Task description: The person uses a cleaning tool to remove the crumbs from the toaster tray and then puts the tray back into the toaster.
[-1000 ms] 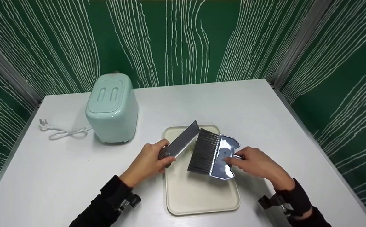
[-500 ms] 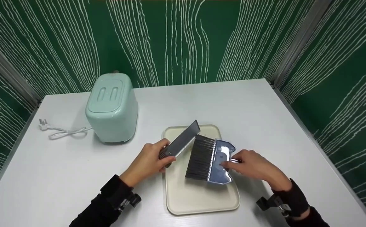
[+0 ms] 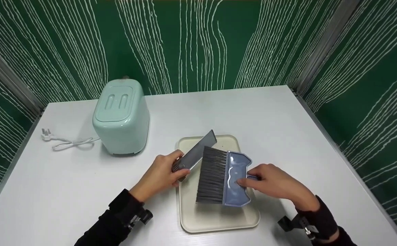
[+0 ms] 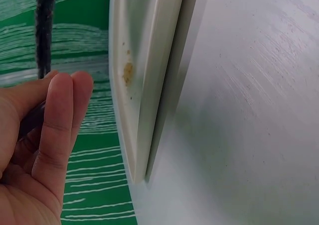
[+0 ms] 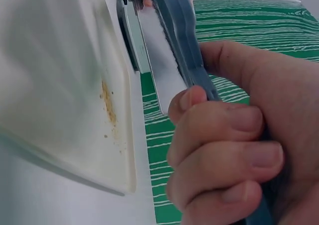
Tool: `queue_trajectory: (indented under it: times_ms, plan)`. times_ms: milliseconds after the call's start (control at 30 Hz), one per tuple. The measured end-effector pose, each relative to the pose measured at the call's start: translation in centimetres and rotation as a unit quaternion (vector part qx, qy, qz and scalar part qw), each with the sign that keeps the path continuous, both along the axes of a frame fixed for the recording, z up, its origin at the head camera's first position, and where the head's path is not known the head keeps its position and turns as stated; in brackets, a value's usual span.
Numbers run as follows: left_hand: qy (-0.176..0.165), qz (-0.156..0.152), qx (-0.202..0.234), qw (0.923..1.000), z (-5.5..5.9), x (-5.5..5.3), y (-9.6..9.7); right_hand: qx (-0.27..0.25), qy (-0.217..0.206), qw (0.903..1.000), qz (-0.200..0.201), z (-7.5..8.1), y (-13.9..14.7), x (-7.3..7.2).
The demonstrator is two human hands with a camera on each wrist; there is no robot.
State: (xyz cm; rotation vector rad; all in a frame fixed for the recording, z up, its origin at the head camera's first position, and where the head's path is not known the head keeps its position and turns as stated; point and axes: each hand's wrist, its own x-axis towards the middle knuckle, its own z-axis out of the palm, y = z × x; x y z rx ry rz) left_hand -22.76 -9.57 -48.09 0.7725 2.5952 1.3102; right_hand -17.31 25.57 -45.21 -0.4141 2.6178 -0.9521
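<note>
My left hand [image 3: 161, 174] grips a long, flat grey metal strip [image 3: 198, 149] by its dark ribbed end. The strip slants up over the far left part of a cream tray [image 3: 219, 220]. In my right hand [image 3: 277, 181] is a wide blue hand brush [image 3: 236, 181] with dark bristles, its handle between thumb and curled fingers. The bristles [image 3: 212, 176] point left over the tray, and their top corner overlaps the strip's lower edge. Yellow-brown crumbs [image 5: 108, 105] lie on the tray; in the head view the brush and strip hide most of them.
A mint-green toaster [image 3: 121, 116] stands at the back left of the white table [image 3: 65, 191]. Its white cord and plug [image 3: 48, 135] lie to its left. Green walls with white streaks enclose the table at the back and sides.
My right hand has moved the brush left and toward me, with its bristles drawn down along the strip. My left hand and the strip stay almost still.
</note>
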Motion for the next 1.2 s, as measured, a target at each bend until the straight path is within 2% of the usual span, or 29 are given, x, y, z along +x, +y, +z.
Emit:
queue_trajectory:
  times_ms: [233, 367, 567, 733, 900, 1200]
  plan:
    - [-0.003, -0.001, -0.006, 1.0000, 0.0, 0.1, 0.1, 0.000, 0.019, 0.9992, 0.034, -0.8, -1.5, 0.1]
    - [0.006, 0.000, -0.008, 0.9999, 0.0, 0.2, 0.1, 0.017, 0.045, 0.9987, 0.017, -1.1, -2.1, 0.1]
    - [-0.005, -0.009, 0.005, 0.9999, 0.0, 0.4, 0.2, 0.049, 0.065, 0.9962, -0.029, -1.4, -2.3, -0.2]
    - [-0.004, -0.010, 0.003, 0.9999, 0.1, 0.4, 0.2, 0.059, 0.054, 0.9943, -0.070, -1.7, -1.4, -0.7]
    - [0.009, -0.012, -0.003, 0.9999, 0.1, 0.3, 0.1, 0.062, 0.041, 0.9928, -0.094, -1.8, -0.4, -1.1]
    - [0.045, -0.015, -0.011, 0.9988, 0.0, 0.2, -0.1, 0.059, 0.023, 0.9949, -0.078, -1.8, 0.3, -1.3]
